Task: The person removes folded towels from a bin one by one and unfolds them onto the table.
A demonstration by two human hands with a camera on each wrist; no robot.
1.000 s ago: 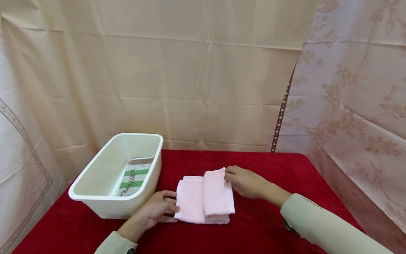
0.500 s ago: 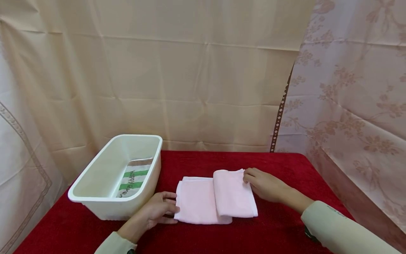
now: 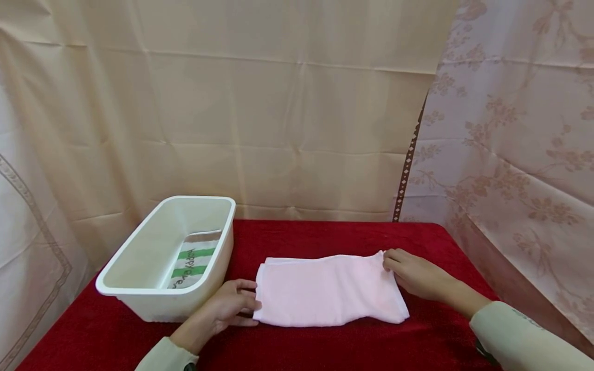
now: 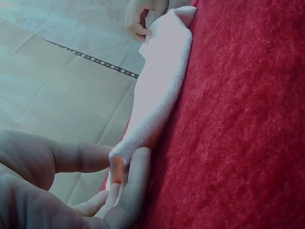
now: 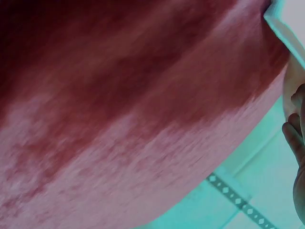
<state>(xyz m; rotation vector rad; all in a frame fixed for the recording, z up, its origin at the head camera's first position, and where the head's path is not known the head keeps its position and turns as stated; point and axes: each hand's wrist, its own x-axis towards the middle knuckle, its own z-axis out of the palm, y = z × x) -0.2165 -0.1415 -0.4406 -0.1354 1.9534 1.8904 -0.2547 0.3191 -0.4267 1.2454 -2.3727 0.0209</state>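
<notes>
Far left, white tub (image 3: 158,307) is standing on the red tablecloth (image 3: 297,234). Striped cloth (image 3: 197,255) is lying flat inside it, green bands and lettering showing.

Next, left hand (image 3: 229,304): sitting just beside the tub, fingers spread wide, tips touching the left edge of the pink towel (image 3: 320,291). Reads as steadying rather than gripping; the left wrist view is showing thumb and finger on either side of the edge, well apart.

Towel is lying lengthwise between the hands, right of the tub. A second layer is peeking out at the far left corner, so it's probably doubled. Right part is rippling, not fully flat.

Far right, right hand (image 3: 413,273) is pinching the towel's far right corner, thumb side hidden. Right wrist view is cutting the fingers off, so I'm not getting more on that grip.

My read: they're on the spreading step. Next move is calling for the right corner going down flat, ripple smoothed, left end staying anchored. Risk: too much pull and the left edge is slipping.
</notes>
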